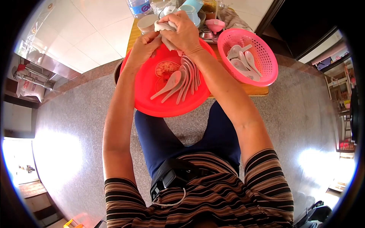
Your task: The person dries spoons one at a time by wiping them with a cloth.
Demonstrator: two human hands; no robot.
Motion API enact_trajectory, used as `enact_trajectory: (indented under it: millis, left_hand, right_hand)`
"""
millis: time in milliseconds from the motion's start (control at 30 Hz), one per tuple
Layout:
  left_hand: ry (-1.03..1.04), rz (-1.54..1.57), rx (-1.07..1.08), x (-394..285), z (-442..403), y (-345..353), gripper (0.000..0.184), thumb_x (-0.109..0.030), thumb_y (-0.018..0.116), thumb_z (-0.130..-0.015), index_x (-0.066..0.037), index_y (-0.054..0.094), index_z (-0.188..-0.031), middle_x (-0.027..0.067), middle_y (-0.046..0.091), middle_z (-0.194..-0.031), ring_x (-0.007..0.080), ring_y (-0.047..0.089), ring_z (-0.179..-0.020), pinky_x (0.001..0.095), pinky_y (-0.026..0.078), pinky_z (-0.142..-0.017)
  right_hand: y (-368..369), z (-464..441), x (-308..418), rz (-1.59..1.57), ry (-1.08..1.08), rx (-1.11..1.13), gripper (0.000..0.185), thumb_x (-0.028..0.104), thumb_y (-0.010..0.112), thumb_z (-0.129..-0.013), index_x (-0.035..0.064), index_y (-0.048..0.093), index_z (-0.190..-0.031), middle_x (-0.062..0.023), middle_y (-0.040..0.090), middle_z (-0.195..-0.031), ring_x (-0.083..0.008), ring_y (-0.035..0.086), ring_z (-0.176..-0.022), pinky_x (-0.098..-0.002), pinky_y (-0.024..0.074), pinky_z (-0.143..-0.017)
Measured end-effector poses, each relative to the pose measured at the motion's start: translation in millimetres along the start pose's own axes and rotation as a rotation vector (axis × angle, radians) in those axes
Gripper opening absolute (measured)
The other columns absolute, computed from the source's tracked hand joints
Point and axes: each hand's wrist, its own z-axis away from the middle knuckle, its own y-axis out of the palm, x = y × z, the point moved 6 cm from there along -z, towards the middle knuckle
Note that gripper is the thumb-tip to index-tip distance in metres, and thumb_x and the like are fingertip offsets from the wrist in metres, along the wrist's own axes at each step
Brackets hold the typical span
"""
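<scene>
Above the far part of a red basin [152, 108], my right hand [183, 33] is closed on a pale cloth [165, 26], which hangs down from under its fingers. My left hand [143, 48] is closed too, its fingertips pinched against the cloth's left side; whether something else lies between them is hidden. Several white soup spoons [173, 81] rest in the basin, fanned out in an overlapping row with handles toward me. A printed pattern shows on the basin's bottom beside them.
A pink colander [270, 70] with several white spoons [249, 60] stands right of the basin on a wooden table [258, 90]. Behind the hands crowd a pale round container [147, 23], a light-blue cup [189, 13], a small pink bowl [215, 25] and a water bottle [139, 7].
</scene>
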Motion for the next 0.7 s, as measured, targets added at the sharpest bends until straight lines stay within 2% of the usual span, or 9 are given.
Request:
enact_trajectory:
  millis: [133,200,267,333,400,567,700]
  left_hand:
    - [0.061,-0.009,-0.013,-5,3,4,0.034,-0.024,0.059,-0.094,-0.003,0.062,-0.122,-0.0052,0.056,-0.074,0.0021,0.046,-0.055,0.0182,0.036,-0.047]
    - [0.049,0.000,0.006,-7,4,6,0.030,-0.026,0.058,-0.095,-0.004,0.064,-0.114,-0.0047,0.055,-0.071,0.0021,0.046,-0.055,0.0178,0.035,-0.046]
    - [0.017,0.040,0.005,-11,6,4,0.029,-0.028,0.057,-0.095,-0.004,0.064,-0.110,-0.0046,0.053,-0.070,0.0025,0.046,-0.054,0.0181,0.033,-0.045]
    - [-0.016,0.081,0.006,-13,7,4,0.028,-0.030,0.056,-0.096,-0.005,0.064,-0.106,-0.0044,0.052,-0.068,0.0029,0.045,-0.053,0.0184,0.032,-0.045]
    - [-0.056,0.147,-0.120,-13,9,-1,0.033,-0.035,0.052,-0.097,-0.007,0.063,-0.110,-0.0034,0.049,-0.068,0.0043,0.040,-0.050,0.0191,0.030,-0.044]
    - [-0.038,0.191,-0.165,-9,5,-10,0.031,-0.035,0.053,-0.096,-0.007,0.063,-0.104,-0.0032,0.050,-0.068,0.0042,0.040,-0.050,0.0189,0.030,-0.044]
    - [-0.031,0.084,-0.086,-13,7,-2,0.028,-0.031,0.058,-0.095,-0.006,0.064,-0.105,-0.0039,0.051,-0.066,0.0032,0.040,-0.049,0.0183,0.029,-0.043]
  right_hand:
    - [-8,-2,-7,-0.020,0.000,-0.088,0.027,0.032,0.068,-0.071,0.0170,0.069,-0.094,-0.0066,0.058,-0.099,-0.0271,0.063,-0.089,-0.0372,0.0498,-0.077]
    - [-12,-5,-19,-0.044,0.019,-0.146,0.028,0.033,0.068,-0.072,0.0153,0.069,-0.095,-0.0083,0.059,-0.099,-0.0279,0.063,-0.088,-0.0379,0.0500,-0.076]
    - [-6,-7,-46,-0.236,0.266,-0.079,0.033,0.035,0.067,-0.075,0.0109,0.068,-0.097,-0.0119,0.062,-0.100,-0.0297,0.065,-0.087,-0.0401,0.0500,-0.075]
    - [-4,-4,-43,-0.252,0.314,-0.028,0.036,0.036,0.066,-0.076,0.0085,0.067,-0.100,-0.0128,0.064,-0.101,-0.0301,0.065,-0.087,-0.0402,0.0503,-0.076]
    - [2,-5,-34,-0.202,0.177,-0.005,0.035,0.035,0.067,-0.076,0.0102,0.066,-0.101,-0.0123,0.064,-0.101,-0.0293,0.065,-0.089,-0.0381,0.0505,-0.077]
    - [4,0,2,-0.057,-0.080,0.055,0.032,0.034,0.067,-0.076,0.0126,0.066,-0.099,-0.0089,0.063,-0.097,-0.0285,0.064,-0.091,-0.0373,0.0502,-0.078]
    - [-2,-3,-11,-0.071,-0.029,-0.034,0.033,0.036,0.066,-0.077,0.0113,0.066,-0.099,-0.0092,0.064,-0.096,-0.0278,0.065,-0.087,-0.0375,0.0504,-0.075]
